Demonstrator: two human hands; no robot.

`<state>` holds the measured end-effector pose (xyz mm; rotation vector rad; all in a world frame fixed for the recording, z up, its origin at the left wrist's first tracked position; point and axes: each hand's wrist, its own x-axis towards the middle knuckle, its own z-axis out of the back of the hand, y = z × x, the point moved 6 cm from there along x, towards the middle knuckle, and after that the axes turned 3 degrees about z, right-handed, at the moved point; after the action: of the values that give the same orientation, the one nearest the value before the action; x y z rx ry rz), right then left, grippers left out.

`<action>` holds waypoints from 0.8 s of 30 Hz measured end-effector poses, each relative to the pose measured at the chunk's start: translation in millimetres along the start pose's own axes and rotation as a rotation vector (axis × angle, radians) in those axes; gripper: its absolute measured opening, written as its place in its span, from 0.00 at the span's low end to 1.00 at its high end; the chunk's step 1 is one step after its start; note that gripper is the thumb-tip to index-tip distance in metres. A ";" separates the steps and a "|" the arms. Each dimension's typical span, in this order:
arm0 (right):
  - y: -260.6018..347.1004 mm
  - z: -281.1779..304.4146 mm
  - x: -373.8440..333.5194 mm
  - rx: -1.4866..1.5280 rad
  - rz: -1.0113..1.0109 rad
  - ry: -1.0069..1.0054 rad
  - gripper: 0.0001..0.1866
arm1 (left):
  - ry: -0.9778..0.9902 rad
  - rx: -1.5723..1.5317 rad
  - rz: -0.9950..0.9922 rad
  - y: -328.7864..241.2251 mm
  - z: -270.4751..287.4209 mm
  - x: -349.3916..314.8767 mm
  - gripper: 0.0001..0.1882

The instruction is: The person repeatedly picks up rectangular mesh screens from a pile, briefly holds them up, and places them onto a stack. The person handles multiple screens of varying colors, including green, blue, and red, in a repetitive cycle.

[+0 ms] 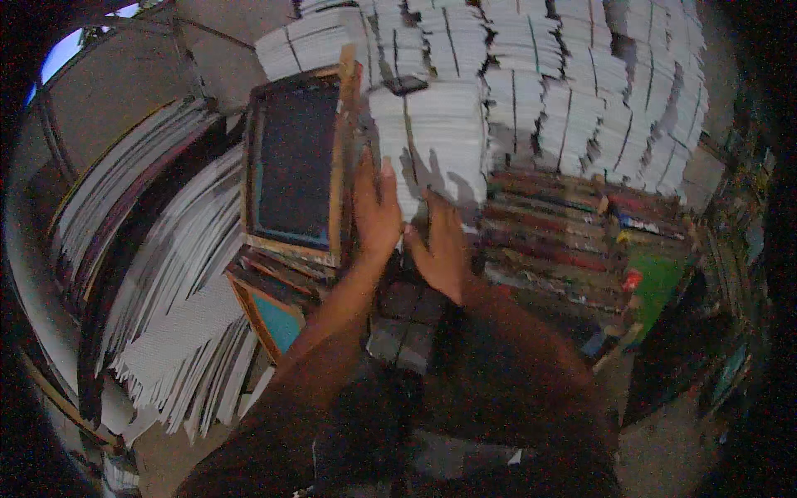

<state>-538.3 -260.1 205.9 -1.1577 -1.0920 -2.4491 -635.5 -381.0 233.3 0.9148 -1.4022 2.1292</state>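
A tall stack of white paper [448, 124] stands in front of me, with a dark cord or strap running down it. My left hand [378, 212] is at its left lower side, fingers stretched upward, close to a wooden frame [296, 162] with a dark panel. My right hand [440, 249] is lower and nearer the middle, fingers extended and thumb apart. Both hands are open and cast shadows on the white sheets; whether they touch the stack I cannot tell. A small dark flat object [405, 85] lies on top of the stack.
Many bundled white stacks [573, 108] rise behind and to the right. Several wooden frames [544, 220] are piled below them, near a green panel [652, 286]. On the left, large sheets [178, 274] lean in a row. A blue-green framed panel [278, 324] sits beside my left forearm.
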 end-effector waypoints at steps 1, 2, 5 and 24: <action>-4.6 -22.0 7.4 0.060 -0.026 0.014 0.34 | -0.008 -0.031 -0.010 -2.8 15.5 5.4 0.32; -10.5 -40.2 16.3 0.062 0.031 -0.035 0.36 | -0.014 -0.063 -0.021 -6.7 29.6 9.7 0.33; -2.6 -108.2 51.4 0.164 -0.059 -0.061 0.40 | -0.038 -0.112 0.088 63.2 72.9 40.1 0.35; -20.2 -174.8 107.1 0.422 -0.417 -0.296 0.27 | -0.187 -0.132 0.106 140.8 182.2 72.6 0.33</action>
<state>-719.6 -357.7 202.0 -1.2723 -1.9997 -2.1788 -726.3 -604.3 245.9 1.0301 -1.6968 2.0402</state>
